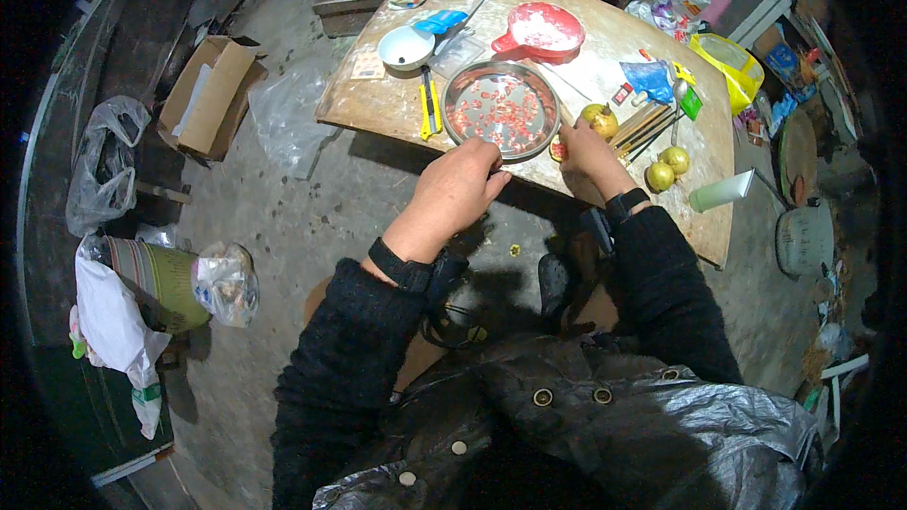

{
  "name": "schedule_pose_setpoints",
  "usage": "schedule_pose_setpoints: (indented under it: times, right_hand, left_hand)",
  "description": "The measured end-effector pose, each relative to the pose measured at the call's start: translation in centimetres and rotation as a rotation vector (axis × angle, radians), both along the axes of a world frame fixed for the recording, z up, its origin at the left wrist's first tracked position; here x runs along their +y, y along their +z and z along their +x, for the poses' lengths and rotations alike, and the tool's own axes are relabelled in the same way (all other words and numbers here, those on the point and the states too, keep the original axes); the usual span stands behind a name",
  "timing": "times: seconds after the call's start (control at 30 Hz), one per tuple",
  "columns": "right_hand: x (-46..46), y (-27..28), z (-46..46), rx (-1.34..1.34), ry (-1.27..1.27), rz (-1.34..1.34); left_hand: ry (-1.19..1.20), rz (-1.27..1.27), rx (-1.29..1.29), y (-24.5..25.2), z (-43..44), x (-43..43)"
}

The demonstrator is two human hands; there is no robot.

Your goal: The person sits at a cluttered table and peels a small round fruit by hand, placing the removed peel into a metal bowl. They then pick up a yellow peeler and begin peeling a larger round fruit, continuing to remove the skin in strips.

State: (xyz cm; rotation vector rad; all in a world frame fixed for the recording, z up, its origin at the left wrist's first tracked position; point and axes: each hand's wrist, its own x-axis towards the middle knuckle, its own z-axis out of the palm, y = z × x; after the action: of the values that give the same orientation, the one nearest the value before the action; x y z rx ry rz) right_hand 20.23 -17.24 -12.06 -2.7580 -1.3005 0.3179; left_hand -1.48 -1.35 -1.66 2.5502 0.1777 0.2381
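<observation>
My left hand (453,188) hovers at the near rim of a round stainless steel pan (460,134), fingers curled and thumb extended. Whether anything sits between those fingertips is hidden. Scattered over the pan's bottom are many red pomegranate seeds (503,103). Just right of the pan, my right hand (592,152) has its fingers around a cut pomegranate piece (558,149) that shows red seeds inside a yellowish rind. A larger yellow-red pomegranate (601,120) rests right behind that hand. Two smaller greenish-yellow fruits (660,176) lie farther right on the wooden table (602,28).
A yellow utility knife (430,110) lies left of the pan, below a white bowl (406,48). Behind stands a red, powder-dusted basin (547,28). Sticks (641,127), a spoon (677,110) and a pale green tube (721,191) occupy the right side. A cardboard box (209,95) sits on the floor.
</observation>
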Motion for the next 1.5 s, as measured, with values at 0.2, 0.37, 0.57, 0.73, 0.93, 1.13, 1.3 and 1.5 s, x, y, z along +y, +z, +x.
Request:
schedule_pose_setpoints:
  times: [0.2,0.37,0.57,0.73,0.93,1.13,1.3,1.5]
  right_hand:
    - [-0.3,2.4,-0.2,0.006,0.016,0.007]
    - [0.9,6.8,-2.2,0.545,-0.066,0.494]
    - [4.3,7.9,-5.1,1.371,-0.252,0.879]
    - [5.4,8.1,-6.3,1.704,-0.146,1.013]
    - [5.8,7.9,-6.5,1.605,-0.288,1.170]
    - [6.2,7.8,-7.8,1.585,-0.303,1.283]
    - [6.7,8.1,-8.3,1.600,-0.308,1.373]
    - [7.2,8.0,-8.7,1.611,-0.338,1.406]
  left_hand:
    - [0.000,-0.014,-0.043,0.0,0.0,0.1]
    - [0.064,-0.164,-0.097,-0.4,1.3,0.1]
    - [0.108,-0.334,-0.085,-0.1,2.6,0.5]
    - [0.126,-0.212,-0.109,0.0,3.0,0.5]
    - [0.198,-0.160,-0.179,-0.3,3.2,0.7]
    - [0.241,-0.156,-0.216,-0.1,3.2,0.8]
    - [0.252,-0.259,-0.135,0.3,3.3,0.6]
    - [0.284,-0.178,-0.127,0.6,3.6,0.3]
